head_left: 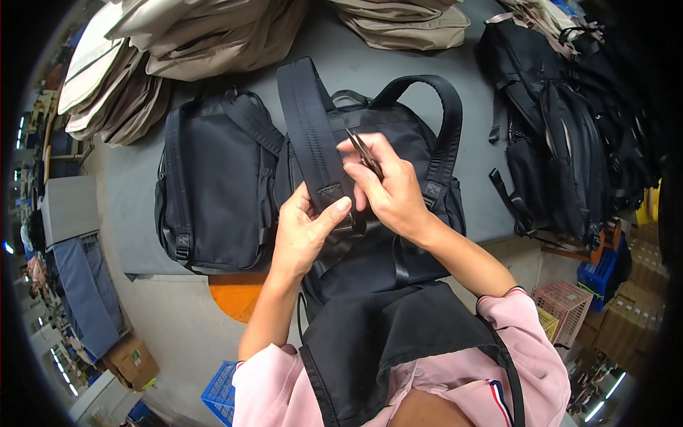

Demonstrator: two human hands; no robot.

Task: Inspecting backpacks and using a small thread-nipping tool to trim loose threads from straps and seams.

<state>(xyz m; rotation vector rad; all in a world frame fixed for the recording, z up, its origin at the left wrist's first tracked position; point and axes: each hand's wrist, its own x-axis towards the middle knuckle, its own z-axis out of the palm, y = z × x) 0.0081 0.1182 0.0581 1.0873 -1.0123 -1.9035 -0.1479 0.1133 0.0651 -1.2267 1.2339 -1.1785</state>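
A black backpack (398,142) lies back-up on the grey table (135,192) in front of me, its lower part hanging over the edge toward my lap. My left hand (304,229) pinches the lower end of its left shoulder strap (311,132), thumb on the strap's stitched tab. My right hand (388,188) is closed on small metal thread snips (364,151), their tips pointing up over the backpack just right of that strap. The right shoulder strap (442,121) arcs over the bag's top.
A second black backpack (213,181) lies to the left on the table. Beige bags (185,39) are stacked at the back, black backpacks (569,135) piled at the right. An orange stool (238,295), blue (605,274) and pink crates (565,302) and cardboard boxes (131,363) stand on the floor.
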